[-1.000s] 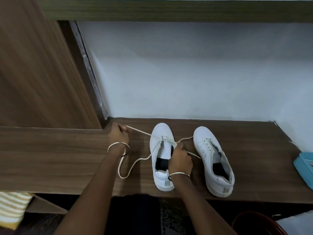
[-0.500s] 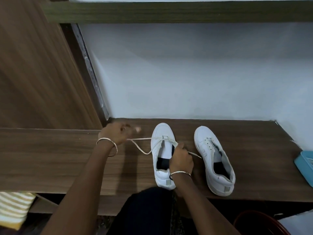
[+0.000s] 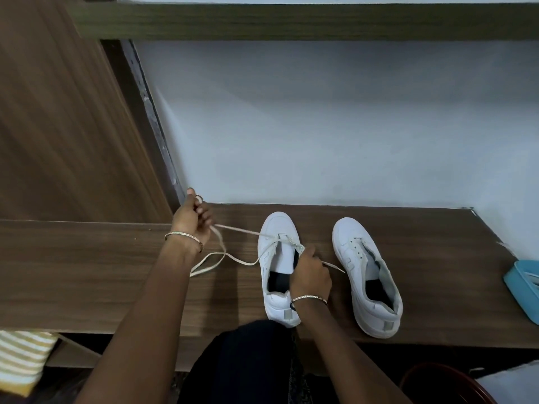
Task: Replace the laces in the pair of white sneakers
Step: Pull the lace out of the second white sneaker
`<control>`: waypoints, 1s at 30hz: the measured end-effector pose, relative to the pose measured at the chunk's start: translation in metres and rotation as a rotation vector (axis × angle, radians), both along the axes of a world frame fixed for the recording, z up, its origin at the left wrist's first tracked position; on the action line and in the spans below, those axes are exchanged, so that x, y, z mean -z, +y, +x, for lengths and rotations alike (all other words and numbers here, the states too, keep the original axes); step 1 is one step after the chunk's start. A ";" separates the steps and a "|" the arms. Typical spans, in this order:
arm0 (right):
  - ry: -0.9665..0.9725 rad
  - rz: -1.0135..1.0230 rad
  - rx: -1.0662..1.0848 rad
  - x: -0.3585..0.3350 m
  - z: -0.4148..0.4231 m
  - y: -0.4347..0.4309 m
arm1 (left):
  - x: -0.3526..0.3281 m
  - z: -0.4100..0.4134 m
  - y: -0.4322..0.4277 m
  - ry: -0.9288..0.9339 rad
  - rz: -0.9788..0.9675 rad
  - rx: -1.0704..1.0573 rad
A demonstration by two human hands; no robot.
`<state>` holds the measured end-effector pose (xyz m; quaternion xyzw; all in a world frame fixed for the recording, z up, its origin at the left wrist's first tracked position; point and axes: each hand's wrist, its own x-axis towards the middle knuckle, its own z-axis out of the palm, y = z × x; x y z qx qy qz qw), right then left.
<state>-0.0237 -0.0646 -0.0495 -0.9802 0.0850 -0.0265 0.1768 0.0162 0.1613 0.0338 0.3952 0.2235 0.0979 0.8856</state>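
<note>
Two white sneakers stand side by side on a wooden shelf (image 3: 87, 272), toes toward the wall. The left sneaker (image 3: 277, 225) has a cream lace (image 3: 233, 228) through its front eyelets. My left hand (image 3: 192, 223) grips the lace left of the shoe, raised near the wall corner; slack lace loops over the wood below it. My right hand (image 3: 309, 275) rests over the left sneaker's opening and pinches the lace's other end, whose tip sticks out to the right. The right sneaker (image 3: 364, 272) has no lace.
A blue container (image 3: 522, 287) sits at the shelf's right edge. A wooden panel (image 3: 58, 126) rises at the left and a beam (image 3: 291, 21) runs overhead. A dark red round object (image 3: 437, 383) lies at the bottom right, striped cloth (image 3: 20, 360) at the bottom left.
My left hand drew the lace out to the left, then rose toward the wall corner, and more slack now loops on the shelf. My right hand stayed at the left sneaker.
</note>
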 end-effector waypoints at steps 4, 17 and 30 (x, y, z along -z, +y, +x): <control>-0.002 0.006 -0.003 -0.001 0.000 0.000 | 0.011 -0.005 0.014 0.161 0.898 -0.041; 0.010 -0.007 -0.033 -0.005 -0.002 -0.002 | 0.069 0.000 -0.067 0.092 1.724 0.588; 0.017 0.031 -0.030 -0.008 -0.002 -0.003 | 0.071 -0.004 -0.107 0.109 1.699 0.548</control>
